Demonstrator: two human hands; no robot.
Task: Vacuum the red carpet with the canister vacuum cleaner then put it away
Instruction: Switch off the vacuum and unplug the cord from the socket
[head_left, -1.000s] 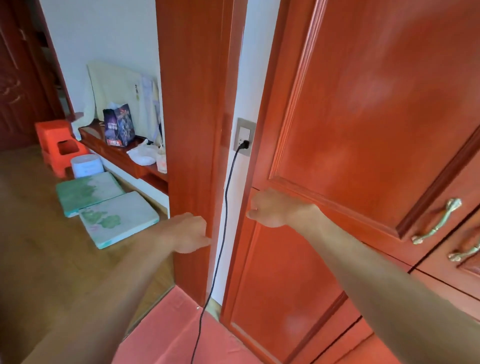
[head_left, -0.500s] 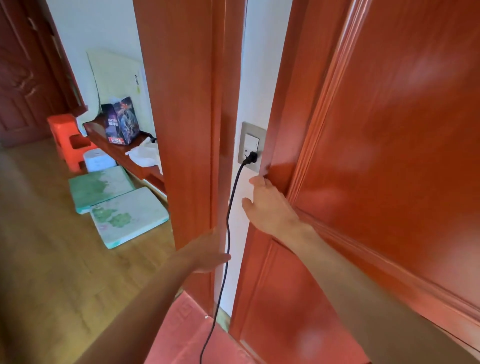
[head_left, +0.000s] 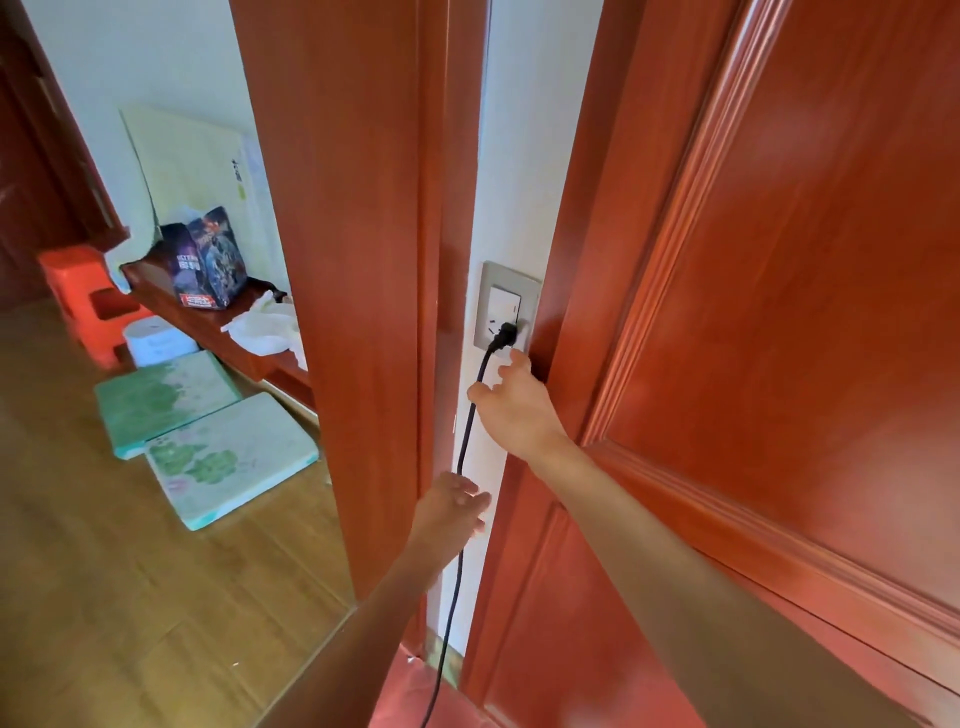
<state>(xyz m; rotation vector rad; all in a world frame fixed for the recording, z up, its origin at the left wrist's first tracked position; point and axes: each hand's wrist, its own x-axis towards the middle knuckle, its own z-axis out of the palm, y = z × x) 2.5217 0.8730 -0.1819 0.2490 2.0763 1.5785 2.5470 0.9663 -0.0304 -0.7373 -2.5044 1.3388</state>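
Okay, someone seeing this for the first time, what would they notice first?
The black plug in the wall socket, on the narrow white wall strip, with the right hand just beneath it. Lower down, the open left hand is by the hanging black cord.

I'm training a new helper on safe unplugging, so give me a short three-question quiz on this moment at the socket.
1. True or false: the black plug sits in the wall socket.
2. Which hand is just below the plug? A) left B) right
3. Fill in: the cord hangs down to the ___ carpet.
Key: 1 true; 2 B, the right hand; 3 red.
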